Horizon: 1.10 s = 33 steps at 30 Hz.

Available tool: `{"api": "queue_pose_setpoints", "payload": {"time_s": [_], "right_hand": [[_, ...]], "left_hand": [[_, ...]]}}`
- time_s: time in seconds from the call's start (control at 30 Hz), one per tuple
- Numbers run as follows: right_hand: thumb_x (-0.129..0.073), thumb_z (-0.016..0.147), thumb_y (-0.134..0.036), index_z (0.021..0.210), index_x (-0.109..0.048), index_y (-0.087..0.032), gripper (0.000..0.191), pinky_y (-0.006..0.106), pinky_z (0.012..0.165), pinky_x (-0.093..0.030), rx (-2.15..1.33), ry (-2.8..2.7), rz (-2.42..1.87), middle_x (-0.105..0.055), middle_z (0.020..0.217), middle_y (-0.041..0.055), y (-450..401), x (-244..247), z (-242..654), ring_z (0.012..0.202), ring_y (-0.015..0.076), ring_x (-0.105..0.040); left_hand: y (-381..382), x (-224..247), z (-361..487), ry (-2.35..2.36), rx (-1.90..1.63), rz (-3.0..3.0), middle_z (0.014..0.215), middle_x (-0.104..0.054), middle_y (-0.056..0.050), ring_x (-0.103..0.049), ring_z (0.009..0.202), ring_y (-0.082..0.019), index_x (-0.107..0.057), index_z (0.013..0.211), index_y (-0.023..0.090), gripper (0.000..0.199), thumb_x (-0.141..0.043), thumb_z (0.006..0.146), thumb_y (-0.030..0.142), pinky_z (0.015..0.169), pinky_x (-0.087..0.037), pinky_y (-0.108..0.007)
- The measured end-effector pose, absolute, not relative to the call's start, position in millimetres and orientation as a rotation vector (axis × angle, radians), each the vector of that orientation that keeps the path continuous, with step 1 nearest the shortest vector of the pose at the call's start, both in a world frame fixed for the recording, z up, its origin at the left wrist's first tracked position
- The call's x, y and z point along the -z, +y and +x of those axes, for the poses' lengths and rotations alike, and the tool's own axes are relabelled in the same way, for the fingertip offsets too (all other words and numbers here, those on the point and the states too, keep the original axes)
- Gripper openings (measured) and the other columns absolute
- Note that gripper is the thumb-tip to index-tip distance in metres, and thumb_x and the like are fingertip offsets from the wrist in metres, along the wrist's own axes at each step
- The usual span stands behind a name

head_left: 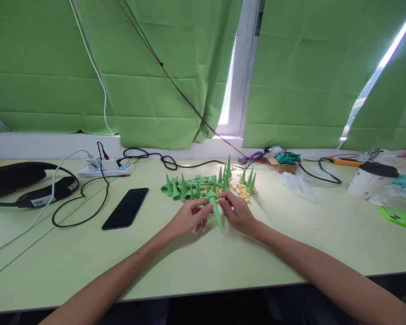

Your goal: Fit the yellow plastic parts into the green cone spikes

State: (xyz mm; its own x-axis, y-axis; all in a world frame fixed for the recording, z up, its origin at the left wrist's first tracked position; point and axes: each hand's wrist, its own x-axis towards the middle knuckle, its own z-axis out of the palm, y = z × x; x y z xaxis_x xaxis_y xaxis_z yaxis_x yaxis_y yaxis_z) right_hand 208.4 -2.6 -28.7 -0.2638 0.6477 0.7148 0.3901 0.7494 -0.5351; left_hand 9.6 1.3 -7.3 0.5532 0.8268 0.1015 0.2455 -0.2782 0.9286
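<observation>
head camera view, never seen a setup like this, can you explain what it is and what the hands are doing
There is no robot here: a person works with two bare hands, and the one picture comes from a camera worn on their head, looking forward and down. The left hand holds a pointed green piece, tip toward the person. The right hand is at its wider end; whether it grips anything is hard to see. On the table, just beyond, lie more green pieces and small yellowish parts. To the left are a dark phone and a power strip; to the right, a white cup with a black lid. Green curtains hang behind.
</observation>
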Motion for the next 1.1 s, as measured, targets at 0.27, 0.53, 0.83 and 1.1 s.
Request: {"api": "queue_pose_setpoints", "payload": {"time_s": [0.27,0.53,0.83,1.1], "right_hand": [[-0.038,0.103,-0.037,0.086,-0.049,-0.021,0.025,0.025,0.055,-0.035,-0.302,-1.907,-0.816,-0.046,0.059,-0.0051,-2.0,29.2,208.5,0.051,0.0125,-0.042],[-0.034,0.103,-0.036,0.078,-0.042,-0.023,0.030,0.026,0.055,-0.034,-0.293,-1.927,-0.817,-0.045,0.059,-0.0045,-3.4,27.7,208.7,0.051,0.0126,-0.040],[-0.029,0.105,-0.038,0.071,-0.035,-0.023,0.037,0.026,0.054,-0.033,-0.305,-1.943,-0.813,-0.046,0.057,-0.0032,-5.8,27.7,207.8,0.050,0.0125,-0.041],[-0.028,0.105,-0.037,0.069,-0.032,-0.024,0.038,0.027,0.052,-0.033,-0.288,-1.966,-0.811,-0.044,0.054,-0.0033,-5.5,28.0,207.4,0.047,0.0126,-0.039]], "left_hand": [[-2.3,1.7,10.7,0.873,-0.795,1.806,0.055,-0.052,0.003,-0.049,0.046,-0.010,-0.060,0.087,0.016,0.037,-0.060,0.088,0.053,0.045,-0.039,-0.023],[-4.6,3.2,12.2,0.880,-0.856,1.843,0.055,-0.051,0.005,-0.046,0.046,-0.010,-0.062,0.102,0.018,0.036,-0.068,0.083,0.047,0.043,-0.039,-0.022],[-7.7,1.4,14.8,0.921,-0.930,1.888,0.057,-0.048,0.007,-0.043,0.046,-0.008,-0.059,0.101,0.018,0.033,-0.072,0.078,0.039,0.043,-0.037,-0.021],[-7.4,1.4,15.7,0.840,-0.976,1.952,0.084,-0.055,-0.001,-0.050,0.059,-0.008,-0.062,0.088,0.017,0.025,-0.067,0.083,0.041,0.045,-0.041,-0.018]]}}
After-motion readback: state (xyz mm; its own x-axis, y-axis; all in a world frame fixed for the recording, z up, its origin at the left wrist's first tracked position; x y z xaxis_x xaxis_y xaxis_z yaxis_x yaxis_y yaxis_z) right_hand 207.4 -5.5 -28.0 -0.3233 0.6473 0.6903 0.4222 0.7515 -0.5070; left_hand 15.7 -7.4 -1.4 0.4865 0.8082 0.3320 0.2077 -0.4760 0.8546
